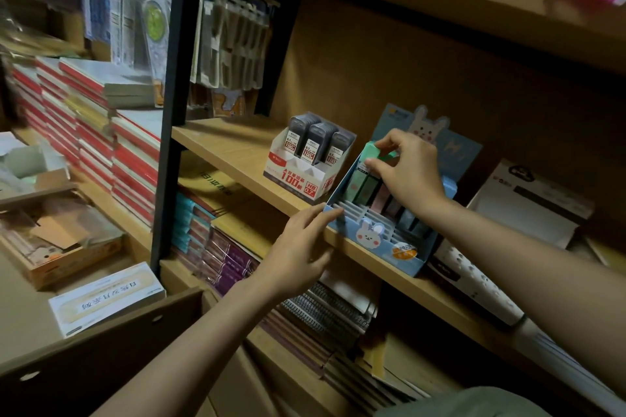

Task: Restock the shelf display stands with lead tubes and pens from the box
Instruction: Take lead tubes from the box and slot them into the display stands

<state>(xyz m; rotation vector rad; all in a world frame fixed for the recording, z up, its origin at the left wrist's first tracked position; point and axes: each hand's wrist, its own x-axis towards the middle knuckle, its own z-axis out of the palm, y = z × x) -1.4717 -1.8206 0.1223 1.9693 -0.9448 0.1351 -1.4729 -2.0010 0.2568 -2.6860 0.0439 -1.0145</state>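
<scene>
A blue bunny-print display stand (372, 237) sits at the front edge of the wooden shelf (233, 145). It holds several green, pink and dark lead tubes in its rear slots, and its front slots are bare. My right hand (406, 173) pinches a green lead tube (374, 150) over the stand's back left corner. My left hand (301, 250) touches the stand's front left corner with relaxed fingers. To the left stands a white and red display stand (298, 176) filled with dark 0.7 lead tubes (315, 142).
Stacked notebooks (128, 159) fill the left side. An open cardboard box (57, 240) and a white packet (108, 298) lie at the lower left. Spiral notebooks (325, 308) sit on the shelf below. White boxes (528, 210) stand right of the bunny stand. Hanging packets (230, 37) are up left.
</scene>
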